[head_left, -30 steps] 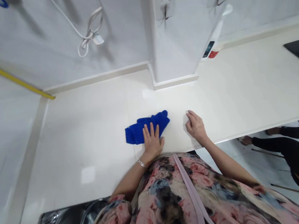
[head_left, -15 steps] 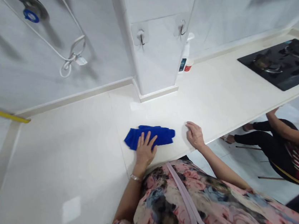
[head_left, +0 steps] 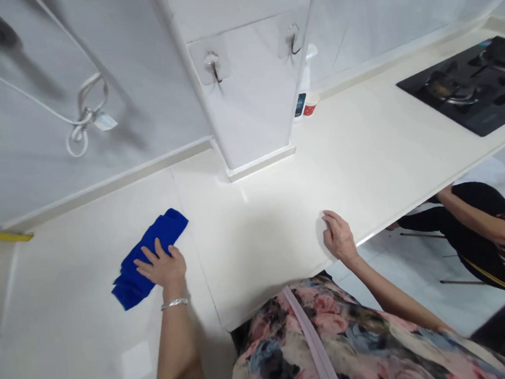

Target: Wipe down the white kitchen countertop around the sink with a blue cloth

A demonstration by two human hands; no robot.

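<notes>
1. Since the earlier frame, the blue cloth (head_left: 130, 277) has been slid leftward and turned aslant under the left hand (head_left: 164, 269); it now lies flat on the table (head_left: 262, 237), at about ten o'clock from the flowered top (head_left: 276, 357), mostly beyond the seam (head_left: 202, 268).
2. By the left grip, the fingers are kept spread and laid over the cloth, which is pressed rather than clasped. Contact is best spread through palm and fingers, so that no fold bunches.
3. At two o'clock from the top, the right hand (head_left: 339, 240) is rested with fingers loosely curled; whether anything small is held cannot be told.
4. Pressure should be kept even, and the cloth's far end at one o'clock kept flat.
</notes>
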